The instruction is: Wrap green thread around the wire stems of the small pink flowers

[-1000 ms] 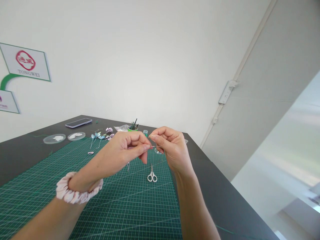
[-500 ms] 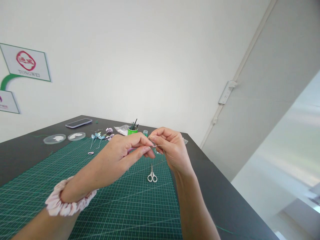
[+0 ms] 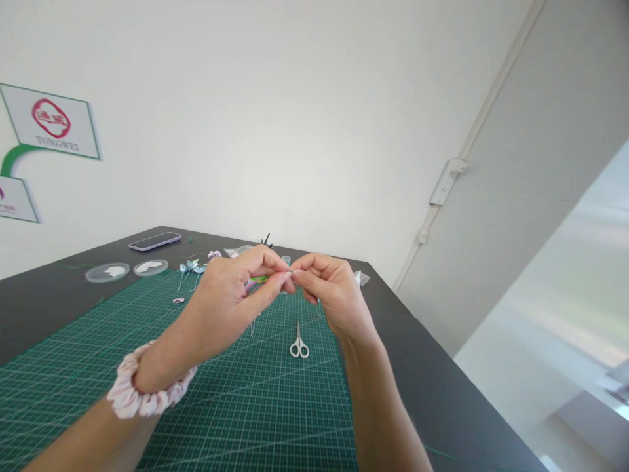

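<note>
My left hand (image 3: pixel 236 288), with a pale scrunchie (image 3: pixel 147 387) round its wrist, is closed in a pinch of thumb and fingers. Thumb against forefinger, my right hand (image 3: pixel 329 288) meets it at the fingertips. Between them is a thin strand (image 3: pixel 291 271), thread or fine wire, almost wholly covered by the fingers. Small white-handled scissors (image 3: pixel 299 347) lie below the hands on the green cutting mat (image 3: pixel 255 406), blades pointing away. A small pink loop-shaped piece (image 3: pixel 178 300) rests on the mat to the left.
Pale blue flowers on thin stems (image 3: pixel 190 267) and a purple flower (image 3: pixel 214 254) lie behind my left hand. Two shallow dishes (image 3: pixel 107 273) with white pieces and a phone (image 3: pixel 155 242) are at the far left. A plastic bag (image 3: pixel 362 278) lies right of my hands.
My left hand has risen and tilted upward, now partly covering the green pot. My right fingertips have shifted slightly left to touch the left ones, and less of the strand shows.
</note>
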A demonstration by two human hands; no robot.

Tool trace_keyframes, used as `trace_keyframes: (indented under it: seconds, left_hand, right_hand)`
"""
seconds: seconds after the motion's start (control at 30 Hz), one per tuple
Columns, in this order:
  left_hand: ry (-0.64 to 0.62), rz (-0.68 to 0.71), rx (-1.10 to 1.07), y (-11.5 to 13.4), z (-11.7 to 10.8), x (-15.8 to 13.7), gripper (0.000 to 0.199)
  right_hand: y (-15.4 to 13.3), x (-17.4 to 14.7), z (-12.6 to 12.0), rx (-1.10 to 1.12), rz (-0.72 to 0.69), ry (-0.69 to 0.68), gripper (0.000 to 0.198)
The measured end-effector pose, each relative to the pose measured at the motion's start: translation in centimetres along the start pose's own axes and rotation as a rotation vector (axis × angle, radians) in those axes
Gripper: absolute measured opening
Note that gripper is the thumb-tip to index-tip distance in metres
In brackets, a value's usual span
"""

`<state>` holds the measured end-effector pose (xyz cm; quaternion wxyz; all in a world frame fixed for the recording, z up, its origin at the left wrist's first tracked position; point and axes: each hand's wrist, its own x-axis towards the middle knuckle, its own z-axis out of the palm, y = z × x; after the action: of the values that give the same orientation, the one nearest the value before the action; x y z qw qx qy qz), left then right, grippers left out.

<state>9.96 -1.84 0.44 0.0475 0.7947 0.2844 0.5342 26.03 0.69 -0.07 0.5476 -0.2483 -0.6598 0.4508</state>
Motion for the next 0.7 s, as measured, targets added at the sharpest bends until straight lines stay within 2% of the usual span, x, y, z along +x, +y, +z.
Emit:
trace_keyframes:
  seconds: [0.27,0.5,0.7]
  left_hand:
    - [0.129,0.020,0.168,-0.4,0.0,-0.2,0.014]
    - [0.159,0.037,0.261,-1.1,0.1,-0.3,0.016]
    - [0.117,0.064,0.212,-1.5,0.2,-0.4,0.015]
  right_hand:
    - [-0.2,-0.9,0.7,-0.231,-0.068,0.034,0.013]
    - [-0.8,-2.0,1.4,-0.509,-0.220,0.099,0.017]
    - [-1.6,-3.0,1.3,-0.669,-0.343,0.157,0.018]
